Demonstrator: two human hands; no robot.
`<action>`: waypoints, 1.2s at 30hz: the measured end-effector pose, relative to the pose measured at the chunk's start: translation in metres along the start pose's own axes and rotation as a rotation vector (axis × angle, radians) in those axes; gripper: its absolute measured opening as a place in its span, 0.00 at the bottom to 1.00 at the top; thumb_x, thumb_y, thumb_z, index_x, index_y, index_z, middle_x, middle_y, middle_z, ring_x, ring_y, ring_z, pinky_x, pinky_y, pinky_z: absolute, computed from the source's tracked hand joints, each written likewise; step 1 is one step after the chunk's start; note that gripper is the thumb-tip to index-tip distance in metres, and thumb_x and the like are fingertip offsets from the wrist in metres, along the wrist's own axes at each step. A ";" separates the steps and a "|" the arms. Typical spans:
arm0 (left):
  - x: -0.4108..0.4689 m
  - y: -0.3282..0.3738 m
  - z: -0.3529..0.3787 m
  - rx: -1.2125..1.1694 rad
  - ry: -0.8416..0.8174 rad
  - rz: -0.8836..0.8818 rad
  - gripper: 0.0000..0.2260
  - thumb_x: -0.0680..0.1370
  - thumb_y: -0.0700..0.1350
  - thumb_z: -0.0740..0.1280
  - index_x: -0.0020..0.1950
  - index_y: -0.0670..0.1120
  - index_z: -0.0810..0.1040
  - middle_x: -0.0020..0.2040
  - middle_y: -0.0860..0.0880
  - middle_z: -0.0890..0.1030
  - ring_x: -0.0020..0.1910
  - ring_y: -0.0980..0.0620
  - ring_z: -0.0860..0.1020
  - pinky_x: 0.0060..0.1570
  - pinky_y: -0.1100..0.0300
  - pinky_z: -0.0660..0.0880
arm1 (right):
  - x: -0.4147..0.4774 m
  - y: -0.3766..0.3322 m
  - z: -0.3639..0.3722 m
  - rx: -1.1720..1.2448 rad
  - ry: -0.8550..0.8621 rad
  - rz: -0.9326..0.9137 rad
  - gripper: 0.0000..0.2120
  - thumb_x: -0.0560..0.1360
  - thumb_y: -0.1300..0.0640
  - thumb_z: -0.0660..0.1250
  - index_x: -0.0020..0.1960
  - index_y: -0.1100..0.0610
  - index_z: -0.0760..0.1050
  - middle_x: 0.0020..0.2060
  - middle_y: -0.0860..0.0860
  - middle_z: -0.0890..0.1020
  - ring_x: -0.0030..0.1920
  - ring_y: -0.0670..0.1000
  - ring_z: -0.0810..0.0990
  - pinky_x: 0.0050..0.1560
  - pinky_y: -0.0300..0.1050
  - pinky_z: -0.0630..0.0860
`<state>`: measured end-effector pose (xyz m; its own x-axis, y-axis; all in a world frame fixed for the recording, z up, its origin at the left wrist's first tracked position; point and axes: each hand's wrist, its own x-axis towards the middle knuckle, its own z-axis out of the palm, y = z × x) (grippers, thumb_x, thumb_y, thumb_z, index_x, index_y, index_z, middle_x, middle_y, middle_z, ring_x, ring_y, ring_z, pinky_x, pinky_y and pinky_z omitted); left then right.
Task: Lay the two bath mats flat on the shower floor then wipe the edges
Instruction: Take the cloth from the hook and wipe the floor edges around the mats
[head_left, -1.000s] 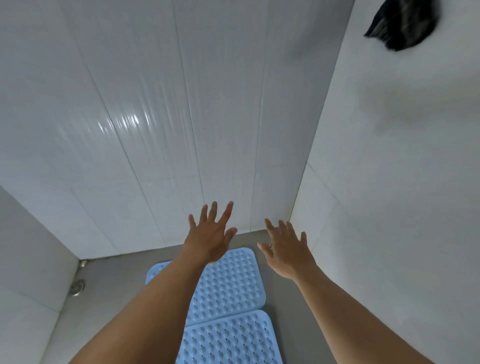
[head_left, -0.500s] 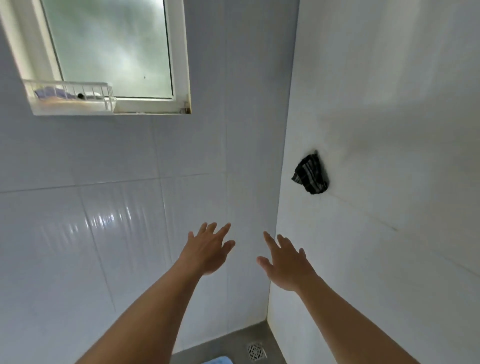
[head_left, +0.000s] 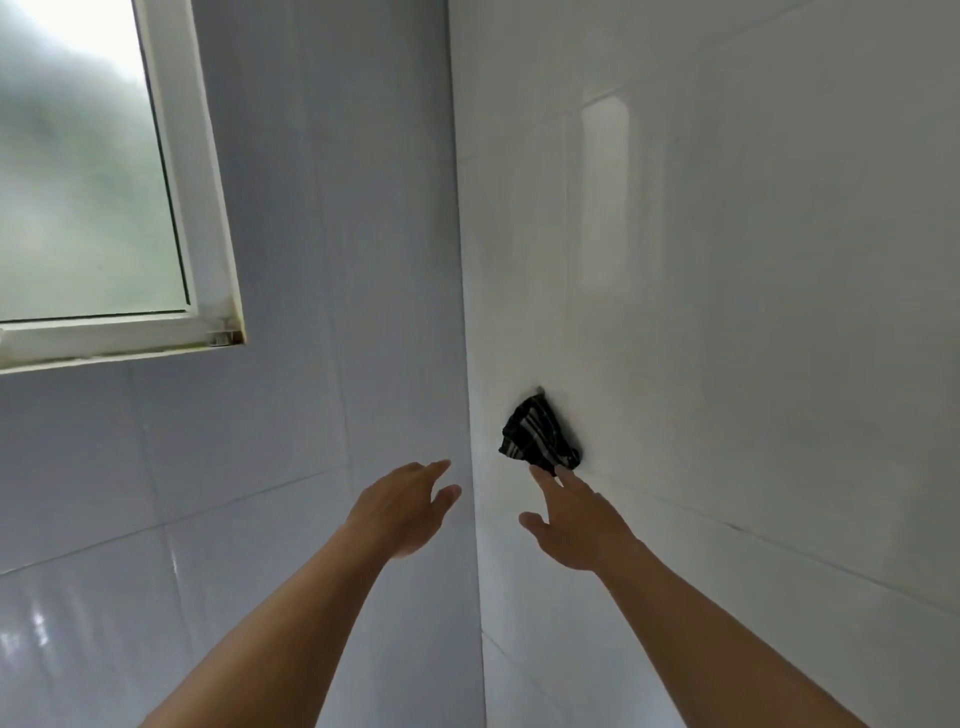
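Observation:
A dark striped cloth (head_left: 540, 436) hangs bunched on the right white wall near the corner. My right hand (head_left: 574, 519) is raised just below it, fingers stretched out, the fingertips at the cloth's lower edge. My left hand (head_left: 405, 506) is held up to the left of the corner, fingers relaxed and holding nothing. The bath mats and the shower floor are out of view.
A frosted window (head_left: 88, 182) with a white frame sits high on the back tiled wall at the left. The two tiled walls meet in a corner (head_left: 465, 364) between my hands.
The view has swung up from the floor and mats to the walls. My right hand has reached up to the hanging cloth. The window shelf has left the view.

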<state>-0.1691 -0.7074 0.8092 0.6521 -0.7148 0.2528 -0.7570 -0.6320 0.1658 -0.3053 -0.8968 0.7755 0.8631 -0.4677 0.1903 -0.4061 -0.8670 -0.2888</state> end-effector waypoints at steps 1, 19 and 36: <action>0.009 -0.003 0.001 -0.014 0.000 0.029 0.26 0.83 0.62 0.51 0.80 0.56 0.57 0.76 0.49 0.68 0.75 0.47 0.66 0.71 0.49 0.65 | 0.006 0.001 -0.003 0.005 0.024 0.021 0.33 0.83 0.42 0.56 0.82 0.49 0.46 0.81 0.55 0.50 0.80 0.55 0.53 0.77 0.57 0.56; 0.233 -0.017 0.085 -0.384 0.154 0.124 0.15 0.81 0.46 0.65 0.69 0.50 0.75 0.61 0.50 0.81 0.58 0.49 0.78 0.56 0.57 0.72 | 0.144 0.027 0.002 -0.132 0.348 0.142 0.18 0.81 0.51 0.61 0.68 0.55 0.68 0.58 0.54 0.77 0.54 0.56 0.78 0.44 0.47 0.72; 0.312 0.009 0.112 -0.255 0.199 0.227 0.09 0.83 0.47 0.58 0.57 0.45 0.74 0.43 0.46 0.81 0.40 0.47 0.78 0.41 0.53 0.74 | 0.193 0.045 0.001 -0.303 0.397 0.230 0.01 0.78 0.63 0.66 0.50 0.59 0.75 0.50 0.54 0.81 0.48 0.54 0.79 0.38 0.45 0.66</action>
<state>0.0324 -0.9697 0.7832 0.4652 -0.7397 0.4863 -0.8833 -0.3517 0.3100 -0.1568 -1.0259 0.7981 0.5864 -0.6290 0.5104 -0.6896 -0.7182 -0.0928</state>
